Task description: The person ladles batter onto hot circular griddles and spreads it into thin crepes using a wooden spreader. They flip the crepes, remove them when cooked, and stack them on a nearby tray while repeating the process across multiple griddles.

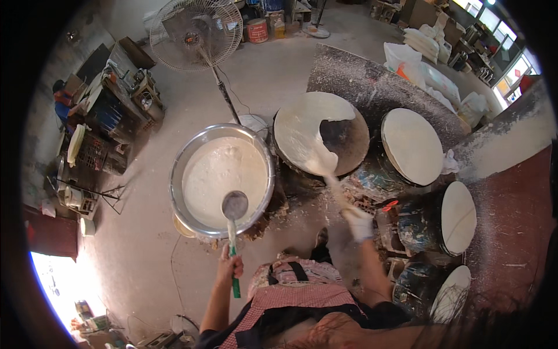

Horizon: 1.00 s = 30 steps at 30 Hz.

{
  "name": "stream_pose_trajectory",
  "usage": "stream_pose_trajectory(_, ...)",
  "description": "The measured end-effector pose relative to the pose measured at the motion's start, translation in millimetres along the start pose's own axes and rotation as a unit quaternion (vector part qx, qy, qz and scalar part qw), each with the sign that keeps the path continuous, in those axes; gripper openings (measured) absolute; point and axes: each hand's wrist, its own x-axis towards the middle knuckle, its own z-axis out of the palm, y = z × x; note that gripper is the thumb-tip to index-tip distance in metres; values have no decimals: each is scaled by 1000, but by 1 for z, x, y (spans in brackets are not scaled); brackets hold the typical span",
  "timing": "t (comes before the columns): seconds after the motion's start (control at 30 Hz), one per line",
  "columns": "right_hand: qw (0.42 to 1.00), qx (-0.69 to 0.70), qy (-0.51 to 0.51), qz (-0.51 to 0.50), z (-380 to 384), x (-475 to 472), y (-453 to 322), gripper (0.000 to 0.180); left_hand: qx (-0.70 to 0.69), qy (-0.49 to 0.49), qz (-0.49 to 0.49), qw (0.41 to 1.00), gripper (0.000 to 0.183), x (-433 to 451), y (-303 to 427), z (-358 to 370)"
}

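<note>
My left hand (229,263) grips the green handle of a metal ladle (235,205). The ladle's bowl is over the near part of a large metal basin (174,174) of creamy white batter (213,170). My right hand (360,221), in a whitish glove, holds a blurred spreading tool (335,186) by its handle. The tool's far end meets the near edge of a round griddle (355,150). Wet batter (298,131) coats the griddle's left and far parts in a curved band. Dark bare surface shows at its middle and right.
Several drum-like stoves to the right bear round white sheets (412,146), (458,218). Orange-red handles (389,206) stick out beside one. A pedestal fan (196,37) stands beyond the basin. Flour-dusted board (348,70) curves behind the griddles. Another person (65,104) is at the far left.
</note>
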Motion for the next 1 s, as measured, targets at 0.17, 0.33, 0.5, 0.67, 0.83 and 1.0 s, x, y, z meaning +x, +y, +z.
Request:
stream_pose_trajectory(0.17,989,-128,44,63,88,-21,-38,29,2,-39,5,999,62,-36,18,-10)
stream_pose_trajectory(0.33,987,-107,121,25,38,-16,1,28,-126,-94,-10,987,60,-52,-1,-35)
stream_pose_trajectory(0.5,993,-75,46,76,89,-7,-54,27,-345,-207,-77,912,54,-40,-18,-32)
stream_pose_trajectory(0.67,982,-175,50,43,16,9,-11,32,-239,-243,61,938,51,-61,-10,-11)
stream_pose_trajectory(0.83,992,-97,81,-28,43,34,-32,31,-342,-280,-40,896,50,-31,-34,-1)
stream_pose_trajectory(1.0,982,-188,28,-2,9,17,-3,30,-279,-304,-21,911,46,-38,-25,15)
